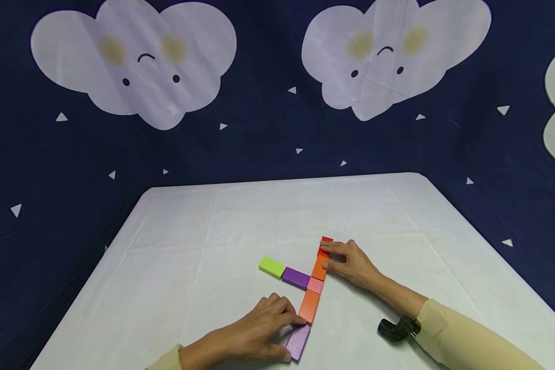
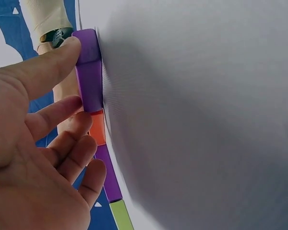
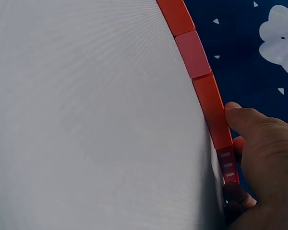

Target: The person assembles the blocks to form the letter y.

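Several coloured blocks lie joined end to end: a lilac block, a coral block, a pink block, an orange block and a red block. My left hand touches the lilac block with the thumb near its close end and the forefinger near its far end; the other fingers reach forward loosely. At the far end, my right hand has its thumb against the orange block's side, while its forefinger lies across the red block and partly hides it.
From the pink block, a dark purple block and a lime green block branch off to the left. A white cloth covers the table. Beyond it hangs a dark blue curtain with clouds. A black band sits at the right wrist.
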Demonstrator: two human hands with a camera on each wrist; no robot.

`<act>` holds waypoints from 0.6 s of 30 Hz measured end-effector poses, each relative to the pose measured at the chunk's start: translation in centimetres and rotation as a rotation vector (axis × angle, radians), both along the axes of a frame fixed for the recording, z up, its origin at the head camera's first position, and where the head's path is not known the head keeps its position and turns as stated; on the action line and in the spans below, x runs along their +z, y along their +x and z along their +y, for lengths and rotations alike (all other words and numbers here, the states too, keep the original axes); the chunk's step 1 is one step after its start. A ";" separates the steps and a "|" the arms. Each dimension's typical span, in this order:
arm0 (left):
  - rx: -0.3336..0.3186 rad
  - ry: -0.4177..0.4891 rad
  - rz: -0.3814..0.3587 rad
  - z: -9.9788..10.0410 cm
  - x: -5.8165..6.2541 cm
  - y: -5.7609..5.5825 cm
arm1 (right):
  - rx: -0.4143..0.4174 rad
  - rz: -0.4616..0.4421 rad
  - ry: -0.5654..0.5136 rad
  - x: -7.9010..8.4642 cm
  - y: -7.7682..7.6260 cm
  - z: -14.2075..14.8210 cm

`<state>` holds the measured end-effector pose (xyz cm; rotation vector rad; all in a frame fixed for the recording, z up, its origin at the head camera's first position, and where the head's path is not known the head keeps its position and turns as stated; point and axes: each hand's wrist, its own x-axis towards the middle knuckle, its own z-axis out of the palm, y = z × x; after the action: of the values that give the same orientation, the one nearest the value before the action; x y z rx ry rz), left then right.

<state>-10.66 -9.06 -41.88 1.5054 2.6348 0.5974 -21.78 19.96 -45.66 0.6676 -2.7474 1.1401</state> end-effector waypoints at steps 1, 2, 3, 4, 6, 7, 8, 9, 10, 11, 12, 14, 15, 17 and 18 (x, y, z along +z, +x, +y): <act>0.002 -0.001 -0.003 0.0 0.0 0.0 | 0.000 0.001 0.000 0.0 0.0 0.0; 0.002 -0.001 -0.005 0.0 0.0 0.0 | 0.000 0.001 0.000 0.0 0.0 0.0; 0.002 -0.002 -0.006 0.0 0.0 0.0 | 0.001 0.002 0.000 0.0 0.0 0.0; 0.002 -0.001 -0.006 -0.1 0.0 0.0 | 0.004 0.004 -0.001 0.0 0.0 0.0; 0.002 0.000 -0.007 -0.1 0.1 0.0 | 0.006 0.007 0.000 0.0 0.0 0.0; 0.001 0.000 -0.005 -0.1 0.1 0.0 | 0.008 0.010 -0.001 0.0 0.0 0.0; 0.001 0.000 -0.001 -0.1 0.1 0.0 | 0.010 0.012 -0.001 0.0 0.0 0.0; 0.000 0.001 0.003 -0.1 0.1 0.1 | 0.011 0.015 -0.001 0.0 0.0 0.0; 0.000 0.002 0.008 -0.1 0.1 0.1 | 0.011 0.016 -0.002 0.0 0.0 0.0; 0.001 0.003 0.012 0.0 0.1 0.1 | 0.012 0.019 -0.001 0.0 0.0 0.0; 0.002 0.005 0.015 0.0 0.1 0.1 | 0.013 0.022 -0.001 0.0 -0.1 0.0; 0.004 0.008 0.023 0.0 0.1 0.1 | 0.014 0.024 -0.001 0.0 -0.1 0.0; 0.005 0.010 0.027 0.0 0.1 0.1 | 0.014 0.024 0.000 0.0 -0.1 0.0; 0.003 0.011 0.035 0.0 0.1 0.1 | 0.013 0.023 -0.001 0.0 -0.1 0.0; 0.002 0.011 0.037 0.0 0.1 0.1 | 0.012 0.021 -0.002 0.0 -0.1 0.0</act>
<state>-10.58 -9.02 -41.81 1.5317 2.6648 0.5911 -21.84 19.94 -45.70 0.6927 -2.7283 1.1309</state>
